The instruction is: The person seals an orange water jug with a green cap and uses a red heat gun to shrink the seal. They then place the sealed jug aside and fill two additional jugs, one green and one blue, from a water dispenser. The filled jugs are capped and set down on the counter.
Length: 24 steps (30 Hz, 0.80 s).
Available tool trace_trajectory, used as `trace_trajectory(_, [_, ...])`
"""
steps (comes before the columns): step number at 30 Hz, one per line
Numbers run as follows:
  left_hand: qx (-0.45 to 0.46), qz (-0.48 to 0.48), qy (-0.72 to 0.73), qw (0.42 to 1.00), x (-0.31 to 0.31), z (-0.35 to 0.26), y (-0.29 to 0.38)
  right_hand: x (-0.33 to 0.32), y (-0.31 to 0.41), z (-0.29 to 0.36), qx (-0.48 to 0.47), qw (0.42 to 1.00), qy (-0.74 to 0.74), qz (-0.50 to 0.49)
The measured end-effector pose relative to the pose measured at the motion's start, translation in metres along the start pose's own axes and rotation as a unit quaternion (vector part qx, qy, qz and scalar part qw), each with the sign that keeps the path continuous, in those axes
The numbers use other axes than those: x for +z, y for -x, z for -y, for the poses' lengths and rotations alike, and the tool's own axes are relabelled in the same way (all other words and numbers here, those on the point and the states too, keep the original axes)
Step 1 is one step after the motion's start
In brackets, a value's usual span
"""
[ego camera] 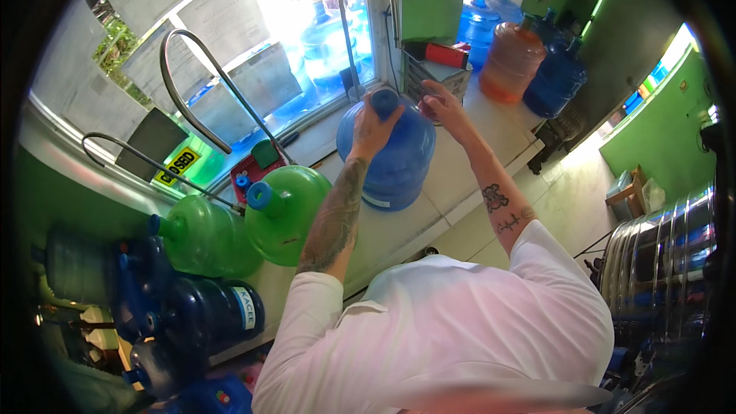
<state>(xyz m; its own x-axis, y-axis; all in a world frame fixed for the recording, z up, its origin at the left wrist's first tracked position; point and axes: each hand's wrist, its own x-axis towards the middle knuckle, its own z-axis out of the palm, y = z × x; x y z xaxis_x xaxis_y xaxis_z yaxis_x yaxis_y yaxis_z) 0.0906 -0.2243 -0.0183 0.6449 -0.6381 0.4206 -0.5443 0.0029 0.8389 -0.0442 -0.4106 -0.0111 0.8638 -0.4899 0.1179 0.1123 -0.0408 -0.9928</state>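
Note:
A large blue plastic water jug (397,167) stands upright on the white tiled counter in front of me. My left hand (374,129) is closed around its neck, just under the blue cap (384,102). To the right of the cap, my right hand (443,103) is raised with its fingers bent; whether anything small is between them cannot be told. Left of my left forearm stands a green jug (293,207) with a blue ring at its mouth. Another green jug (210,236) leans farther left, its blue-capped neck pointing left.
Curved metal spouts (184,34) rise by the window. A red tray (244,175) holds small blue caps. Behind my right hand stands a box (460,77) with a red item on top. An orange jug (512,63) and blue jugs (555,83) stand back right; dark blue jugs (213,310) lie lower left.

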Motion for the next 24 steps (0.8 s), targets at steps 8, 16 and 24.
trace_trajectory(8, [-0.026,-0.056,-0.083,0.995,-0.033,-0.010,0.046,0.072,0.004,0.035,-0.093,0.941,0.260,0.194])
trace_trajectory(16, [-0.064,-0.030,-0.058,0.996,-0.053,0.003,0.043,0.078,-0.019,0.048,-0.082,0.881,0.403,0.233])
trace_trajectory(24, [-0.322,-0.145,0.275,0.894,-0.055,-0.017,0.011,0.087,-0.043,0.047,-0.103,0.901,0.321,0.274])
